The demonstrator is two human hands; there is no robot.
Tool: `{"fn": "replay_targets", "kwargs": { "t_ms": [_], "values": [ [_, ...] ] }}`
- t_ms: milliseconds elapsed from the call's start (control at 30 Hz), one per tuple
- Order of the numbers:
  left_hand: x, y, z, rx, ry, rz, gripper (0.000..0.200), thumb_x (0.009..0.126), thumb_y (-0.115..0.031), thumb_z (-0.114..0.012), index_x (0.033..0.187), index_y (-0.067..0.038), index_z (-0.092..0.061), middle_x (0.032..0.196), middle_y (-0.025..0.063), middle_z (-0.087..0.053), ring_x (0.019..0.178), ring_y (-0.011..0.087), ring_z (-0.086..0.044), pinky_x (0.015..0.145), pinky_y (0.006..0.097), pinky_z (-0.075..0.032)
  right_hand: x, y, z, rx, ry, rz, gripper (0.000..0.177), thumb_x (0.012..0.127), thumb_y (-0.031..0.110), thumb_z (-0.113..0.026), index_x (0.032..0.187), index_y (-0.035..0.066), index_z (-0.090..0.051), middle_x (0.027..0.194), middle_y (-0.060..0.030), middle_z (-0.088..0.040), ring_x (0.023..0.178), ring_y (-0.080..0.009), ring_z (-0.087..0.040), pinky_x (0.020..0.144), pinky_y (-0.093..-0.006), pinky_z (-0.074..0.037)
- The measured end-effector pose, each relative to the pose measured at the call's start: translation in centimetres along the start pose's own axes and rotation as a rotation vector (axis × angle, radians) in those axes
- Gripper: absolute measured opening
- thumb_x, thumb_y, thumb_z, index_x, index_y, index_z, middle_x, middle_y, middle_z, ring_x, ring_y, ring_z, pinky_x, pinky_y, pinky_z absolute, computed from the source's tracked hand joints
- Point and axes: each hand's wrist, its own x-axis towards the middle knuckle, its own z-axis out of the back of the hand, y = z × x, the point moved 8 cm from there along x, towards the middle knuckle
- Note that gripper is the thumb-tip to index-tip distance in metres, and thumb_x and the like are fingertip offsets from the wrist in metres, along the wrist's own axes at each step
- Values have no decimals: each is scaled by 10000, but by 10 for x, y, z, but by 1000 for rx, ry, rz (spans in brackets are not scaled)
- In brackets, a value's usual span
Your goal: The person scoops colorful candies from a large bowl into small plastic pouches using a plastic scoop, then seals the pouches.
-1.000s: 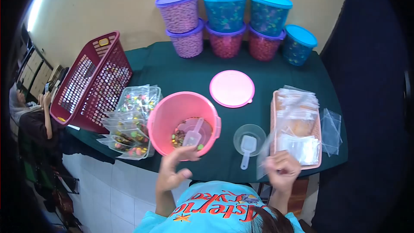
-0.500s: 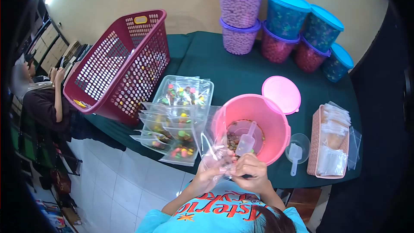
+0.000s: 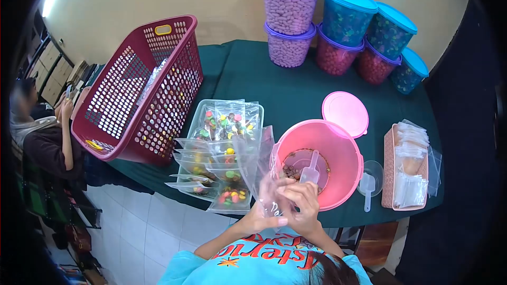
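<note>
My left hand [image 3: 262,215] is closed on a clear plastic bag [image 3: 272,192] with writing on it, in front of the pink bucket [image 3: 343,179]. My right hand [image 3: 302,203] pinches the same bag from the other side, at the bucket's near rim. Inside the bucket a translucent scoop [image 3: 310,171] lies among some small candies [image 3: 290,171]. Just left of my hands, a clear tray [image 3: 259,113] holds several filled bags [image 3: 231,196] of coloured candies. How full the bag in my hands is cannot be made out.
Maroon basket [image 3: 158,108] at left; pink lid [image 3: 345,113] behind the bucket. To the right are a small bowl with a scoop [image 3: 368,184] and a pink box [image 3: 389,179] of empty bags. Stacked candy tubs [image 3: 289,13] stand at the back. A person [image 3: 50,142] is at far left.
My right hand has shifted slightly left and up along the bag, and its fingers have changed position. The bag's writing now shows. The whole view has shifted a little.
</note>
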Motion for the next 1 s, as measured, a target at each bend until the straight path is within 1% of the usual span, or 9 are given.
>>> {"fn": "replay_targets", "kwargs": {
  "t_ms": [133, 267, 300, 467, 600, 733, 833, 933, 1000],
  "values": [
    [13, -8, 6, -282, -38, -159, 1025, 606, -301, -736, 1342, -153, -38, 1263, 170, -296, 1212, 290, -278, 972, 404, -272, -4, 5, 4, 151, 66, 64, 198, 596, -45, -662, 753, 57, -596, 737, -33, -594, 655, -184, -544, 620, -299, -399],
    [9, -30, 24, -476, -224, -293, 961, 629, -382, -697, 1328, -108, -97, 1166, 137, -375, 1106, 280, -387, 980, 420, -272, -11, 5, 10, 276, 179, 109, 239, 585, -56, -644, 792, 65, -633, 773, -21, -604, 664, -169, -545, 618, -290, -395],
    [7, -35, 26, -433, -247, -337, 771, 721, -271, -623, 1312, -93, -161, 1089, 101, -418, 1022, 231, -439, 936, 400, -328, -11, 8, 12, 276, 187, 143, 215, 581, -61, -650, 761, 54, -626, 753, -35, -598, 636, -173, -545, 582, -280, -398],
    [-8, -10, 31, -617, -536, -288, 561, 774, -43, -520, 1273, -94, -271, 974, 33, -468, 920, 137, -475, 822, 336, -403, -8, -1, 32, 363, 142, 113, 172, 562, -77, -655, 679, 33, -592, 707, -69, -578, 598, -190, -550, 536, -280, -425],
    [-20, -18, 23, -475, -717, -383, 618, 758, -31, -554, 1290, -81, -244, 985, 30, -458, 921, 137, -470, 836, 332, -402, -8, -7, 49, 418, 162, 112, 186, 543, -87, -659, 664, 34, -587, 705, -68, -575, 627, -193, -559, 566, -285, -443],
    [-32, -35, 17, -235, -649, -556, 699, 741, -145, -614, 1297, -60, -199, 1059, 54, -453, 975, 184, -464, 880, 348, -384, -8, -14, 68, 473, 211, 140, 199, 530, -103, -651, 658, 35, -589, 711, -69, -577, 651, -201, -567, 591, -290, -459],
    [-50, -39, 22, -105, -870, -672, 701, 735, -54, -603, 1297, -52, -183, 1105, 73, -377, 1032, 167, -397, 930, 305, -301, -4, -31, 86, 492, 243, 6, 179, 553, -102, -653, 646, 33, -580, 719, -88, -583, 685, -199, -584, 601, -283, -463],
    [-83, -69, -5, 514, -1176, -917, 799, 659, -223, -721, 1265, -45, -231, 1134, 76, -337, 1069, 207, -350, 936, 319, -278, -5, -50, 101, 460, 191, -234, 161, 590, -109, -645, 638, 18, -559, 720, -98, -584, 685, -191, -589, 610, -279, -466],
    [-78, -79, -41, 847, -985, -905, 846, 605, -298, -752, 1247, -48, -262, 1137, 83, -342, 1081, 225, -345, 948, 352, -260, -11, -59, 100, 474, 185, -233, 160, 613, -113, -639, 670, 5, -549, 716, -100, -573, 682, -170, -590, 608, -263, -464]
  ]
}}
